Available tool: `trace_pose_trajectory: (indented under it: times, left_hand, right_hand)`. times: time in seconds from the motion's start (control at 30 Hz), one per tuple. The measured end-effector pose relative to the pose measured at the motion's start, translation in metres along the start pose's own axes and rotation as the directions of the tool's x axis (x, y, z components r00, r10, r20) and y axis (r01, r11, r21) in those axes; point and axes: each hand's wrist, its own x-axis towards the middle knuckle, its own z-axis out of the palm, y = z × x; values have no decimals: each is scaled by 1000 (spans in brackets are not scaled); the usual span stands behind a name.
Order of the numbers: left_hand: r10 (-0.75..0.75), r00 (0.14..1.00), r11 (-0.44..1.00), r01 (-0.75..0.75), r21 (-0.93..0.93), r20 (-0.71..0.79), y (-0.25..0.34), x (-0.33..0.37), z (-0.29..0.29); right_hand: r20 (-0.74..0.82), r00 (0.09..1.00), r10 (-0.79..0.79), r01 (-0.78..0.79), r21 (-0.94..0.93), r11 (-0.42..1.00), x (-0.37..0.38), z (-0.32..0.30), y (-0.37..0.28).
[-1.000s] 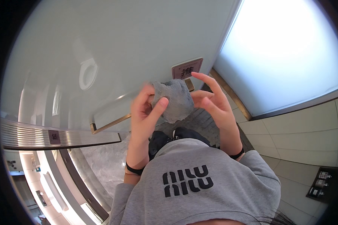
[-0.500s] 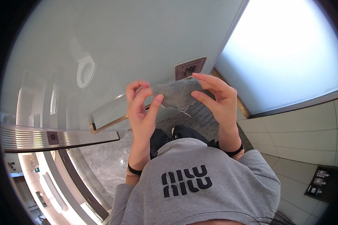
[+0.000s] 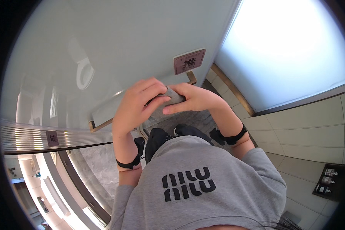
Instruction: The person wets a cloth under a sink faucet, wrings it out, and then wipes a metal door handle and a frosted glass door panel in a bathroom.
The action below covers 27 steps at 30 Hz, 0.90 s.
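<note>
A grey cloth with a rough weave is bunched between my two hands, in front of a glossy pale door panel. My left hand closes on its left side, the fingers curled over the top and the thumb below. From the other side my right hand pinches the cloth, thumb under and fingers above. Much of the cloth is hidden behind the fingers.
Beyond my hands the pale door carries a long metal handle and a pinkish sign. A bright frosted pane stands at the right, above tiled wall. Dark bottles sit on a shelf at lower right.
The cloth was held stretched wide between my fingertips. Now my hands have come together and it is bunched smaller. The view has shifted slightly, and more of the handle shows.
</note>
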Motion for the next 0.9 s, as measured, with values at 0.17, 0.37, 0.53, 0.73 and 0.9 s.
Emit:
trace_pose_trajectory:
  times: [0.17, 0.37, 0.53, 0.73, 0.9]
  left_hand:
    - [-78, 990, 997, 77, 10, 120, -5, -5, -7]
    - [-369, 843, 928, 312, -202, -392, -29, -42, -5]
    - [-453, 760, 869, 492, -42, -466, -72, -122, -13]
    - [-428, 625, 747, 651, 133, -652, -94, -187, -21]
    - [-414, 458, 583, 797, 157, -787, -119, -229, -21]
  right_hand:
    - [-63, 998, 20, -27, -118, 993, 0, 1, 5]
    - [-547, 837, 8, 75, 128, 989, -33, -35, 6]
    - [-995, -101, 3, 625, -61, 778, -34, -40, -19]
    - [-808, -322, -494, 260, -577, 775, 57, -26, -22]
    - [-509, -161, -846, -160, -832, 531, 156, 30, -3]
